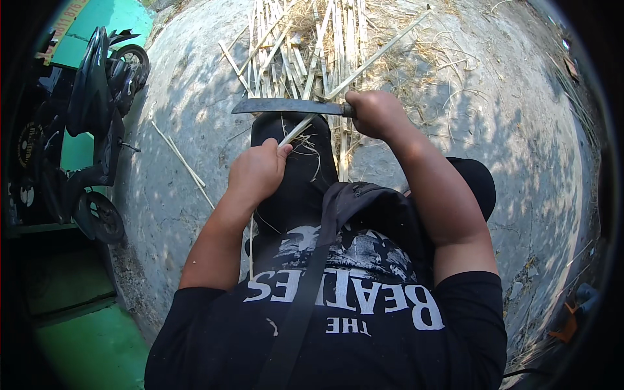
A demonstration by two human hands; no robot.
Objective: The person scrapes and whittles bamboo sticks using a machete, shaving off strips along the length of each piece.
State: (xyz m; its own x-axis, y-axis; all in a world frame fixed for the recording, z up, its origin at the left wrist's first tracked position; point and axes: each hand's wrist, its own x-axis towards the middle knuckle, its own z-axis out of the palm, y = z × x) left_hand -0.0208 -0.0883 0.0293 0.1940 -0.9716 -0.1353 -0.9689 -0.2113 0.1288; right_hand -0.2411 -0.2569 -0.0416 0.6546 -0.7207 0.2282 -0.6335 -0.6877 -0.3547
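"So, in the head view, where do we find our left hand (pixel 257 170)?"

"Just left of the centre of the frame. Its fingers and thumb are clamped on the lower end of a pale, flat strip (pixel 380 53)."

"And where does the strip go from there?"

"It slants from our grip toward the upper right, over our black-clad leg (pixel 296 175) and across part of the pile of pale strips (pixel 348 45) at the top centre."

"What do we have in our right hand (pixel 377 114)?"

"A long knife (pixel 286 106). Our fingers are closed round its handle, right of centre, and its dark blade points to the left of the frame, crossing above the strip. We can't tell whether the edge bites into it."

"What else do we see?"

"Thin shavings (pixel 302 140) lie on the leg, just beside the left hand. Two thin sticks (pixel 179 156) rest on the grey ground (pixel 208 84), left of centre, and a dark motorbike (pixel 97 110) stands at the upper left."
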